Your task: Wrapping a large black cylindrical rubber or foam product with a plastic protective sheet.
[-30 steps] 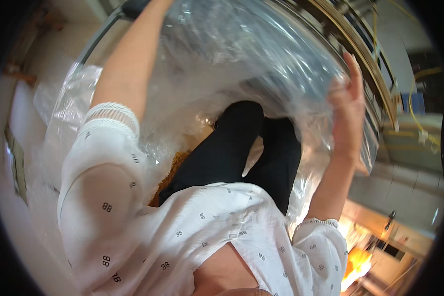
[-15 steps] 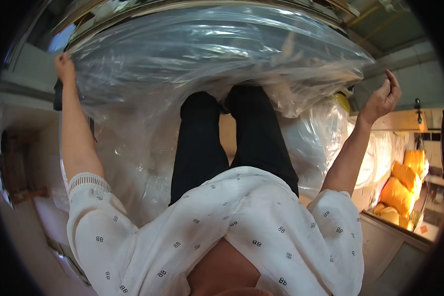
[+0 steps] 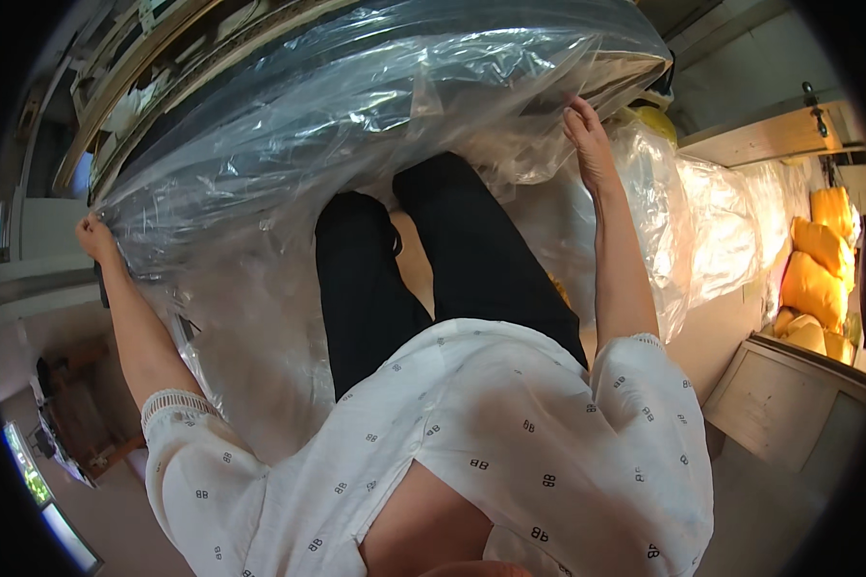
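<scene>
A wide sheet of clear plastic film (image 3: 375,115) stretches across the far side and hangs in folds around my legs. My left hand (image 3: 94,238) is closed on its far-left edge, pulling the film into tight creases. Over on the right, my right hand (image 3: 589,144) has its fingers mostly straight, the tips against or just in front of the film near its right end. Whether those fingertips touch the film I cannot tell. A dark surface shows through the plastic beneath its far part.
Wooden rails (image 3: 130,91) run behind the film at the far left. More crumpled plastic (image 3: 722,226) lies to the right, beside a wooden board (image 3: 765,135). Yellow bundles (image 3: 818,274) and a pale cabinet (image 3: 779,399) stand farther right. A round yellow thing (image 3: 656,122) sits beyond my right hand.
My right hand has moved left, from out beside the film to its right part. My left hand keeps its hold, now lower and farther left in view. The whole view has turned somewhat.
</scene>
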Available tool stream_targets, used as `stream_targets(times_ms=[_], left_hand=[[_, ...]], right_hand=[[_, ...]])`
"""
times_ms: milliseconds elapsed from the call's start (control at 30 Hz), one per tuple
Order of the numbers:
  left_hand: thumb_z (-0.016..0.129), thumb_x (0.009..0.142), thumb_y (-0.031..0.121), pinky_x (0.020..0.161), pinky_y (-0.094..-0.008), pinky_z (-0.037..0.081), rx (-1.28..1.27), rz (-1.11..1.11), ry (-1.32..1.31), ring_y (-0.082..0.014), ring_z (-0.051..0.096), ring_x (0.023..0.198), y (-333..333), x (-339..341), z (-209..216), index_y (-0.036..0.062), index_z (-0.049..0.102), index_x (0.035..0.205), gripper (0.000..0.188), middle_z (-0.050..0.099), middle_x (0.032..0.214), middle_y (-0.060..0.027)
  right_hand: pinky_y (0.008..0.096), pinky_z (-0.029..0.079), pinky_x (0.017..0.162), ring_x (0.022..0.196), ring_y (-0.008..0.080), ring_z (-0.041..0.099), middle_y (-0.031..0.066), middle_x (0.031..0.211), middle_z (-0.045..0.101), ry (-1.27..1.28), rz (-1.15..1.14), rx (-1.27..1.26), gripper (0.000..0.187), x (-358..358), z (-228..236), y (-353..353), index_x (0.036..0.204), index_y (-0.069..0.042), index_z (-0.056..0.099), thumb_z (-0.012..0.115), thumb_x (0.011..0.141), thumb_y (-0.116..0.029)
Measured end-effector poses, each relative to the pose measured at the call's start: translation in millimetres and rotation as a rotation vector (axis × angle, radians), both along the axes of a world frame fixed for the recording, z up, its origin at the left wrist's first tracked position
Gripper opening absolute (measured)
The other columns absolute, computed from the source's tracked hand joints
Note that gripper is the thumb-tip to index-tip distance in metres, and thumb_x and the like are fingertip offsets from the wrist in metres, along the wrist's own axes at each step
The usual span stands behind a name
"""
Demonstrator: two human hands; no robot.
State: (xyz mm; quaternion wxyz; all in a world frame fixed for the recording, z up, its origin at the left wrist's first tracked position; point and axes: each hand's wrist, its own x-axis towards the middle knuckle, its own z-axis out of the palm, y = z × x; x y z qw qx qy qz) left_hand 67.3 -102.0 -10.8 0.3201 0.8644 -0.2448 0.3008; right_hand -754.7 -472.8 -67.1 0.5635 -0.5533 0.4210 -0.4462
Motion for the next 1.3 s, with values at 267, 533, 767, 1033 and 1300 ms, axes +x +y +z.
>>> stream_targets(times_ms=[267, 533, 767, 1033, 1300], left_hand=[[0.055, 0.088, 0.030, 0.078, -0.0323, 0.044, -0.107, -0.022, 0.103, -0.0225, 0.059, 0.083, 28.0, 11.4, -4.3, 0.0014, 0.057, 0.096, 0.030, 0.062, 0.089, -0.0107], [0.054, 0.088, 0.031, 0.078, -0.0314, 0.044, -0.184, -0.037, 0.149, -0.0192, 0.058, 0.082, -2.4, -13.8, -11.0, 0.0014, 0.059, 0.101, 0.033, 0.062, 0.085, -0.0078], [0.055, 0.089, 0.022, 0.075, -0.0298, 0.046, -0.419, 0.146, 0.289, -0.0186, 0.058, 0.082, 147.0, 34.2, 36.1, -0.0006, 0.059, 0.107, 0.029, 0.063, 0.090, -0.0080], [0.062, 0.088, 0.026, 0.086, -0.0316, 0.045, -0.722, -0.099, 0.434, -0.0179, 0.056, 0.100, 271.8, -39.8, 122.6, 0.0041, 0.054, 0.114, 0.035, 0.059, 0.112, -0.0059], [0.062, 0.086, 0.037, 0.098, -0.0294, 0.038, -0.289, -0.126, 0.421, -0.0190, 0.047, 0.117, 324.7, -174.0, 118.9, 0.0033, 0.048, 0.128, 0.055, 0.050, 0.127, -0.0098]], right_hand=[[0.0212, 0.038, 0.054, 0.053, 0.0072, 0.040, -0.0041, 0.063, 0.044, -0.677, 0.289, 0.354, 0.016, -39.4, 95.1, -36.9, 0.084, -0.015, 0.052, 0.055, 0.092, -0.029], [0.0271, 0.041, 0.055, 0.060, 0.0142, 0.052, 0.0033, 0.068, 0.056, 1.035, -0.123, -1.017, 0.018, -9.5, 162.8, -144.9, 0.085, -0.005, 0.054, 0.058, 0.088, -0.023], [0.0268, 0.044, 0.065, 0.069, 0.0164, 0.056, 0.0071, 0.078, 0.062, 0.771, 0.264, -0.766, 0.011, 23.6, 135.0, -154.9, 0.089, -0.002, 0.060, 0.062, 0.083, -0.011], [0.0322, 0.045, 0.064, 0.070, 0.0245, 0.059, 0.0089, 0.079, 0.063, 0.745, 0.167, -0.812, 0.021, 65.5, 120.3, -157.4, 0.087, -0.006, 0.064, 0.062, 0.081, -0.026], [0.0325, 0.044, 0.058, 0.061, 0.0224, 0.058, 0.0083, 0.068, 0.062, 0.776, 0.028, -0.845, 0.027, 88.2, 114.4, -166.5, 0.084, -0.008, 0.065, 0.062, 0.081, -0.034]])
